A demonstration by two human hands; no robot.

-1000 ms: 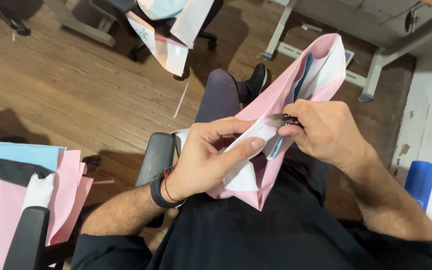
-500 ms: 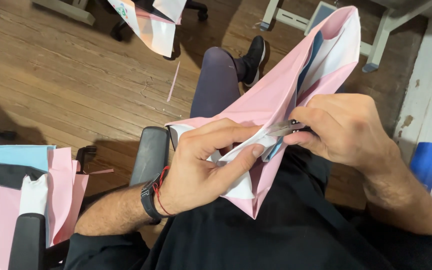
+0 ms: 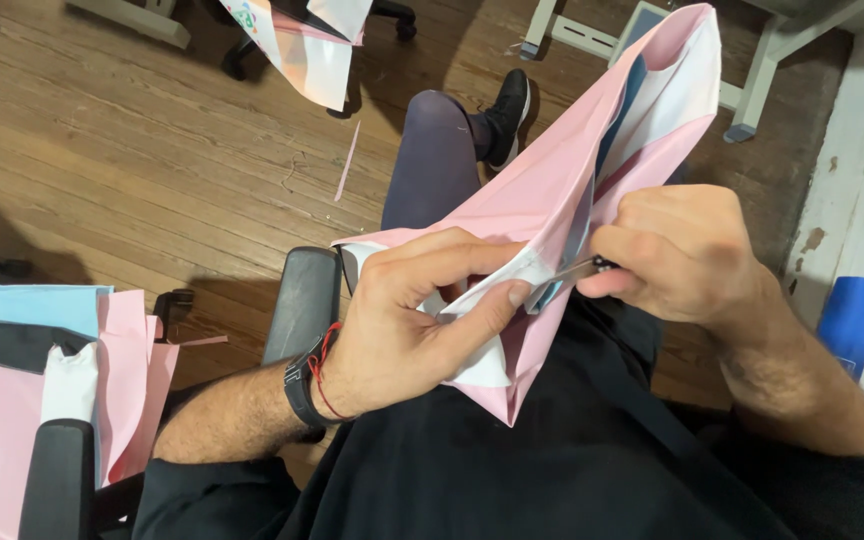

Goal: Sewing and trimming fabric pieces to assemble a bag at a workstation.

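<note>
Over the lap, pink fabric [image 3: 552, 190] pinched by left hand [image 3: 402, 330], right hand's [image 3: 682, 255] grip still around scissors [image 3: 567, 272].

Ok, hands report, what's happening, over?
Left hand pinching pink fabric. Right hand gripping small metal tool at the fabric's edge. Nothing in the way.

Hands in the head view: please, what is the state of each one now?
Left hand: closed, pinching the pink fabric piece.
Right hand: closed on a small metal tool against the fabric.
</note>
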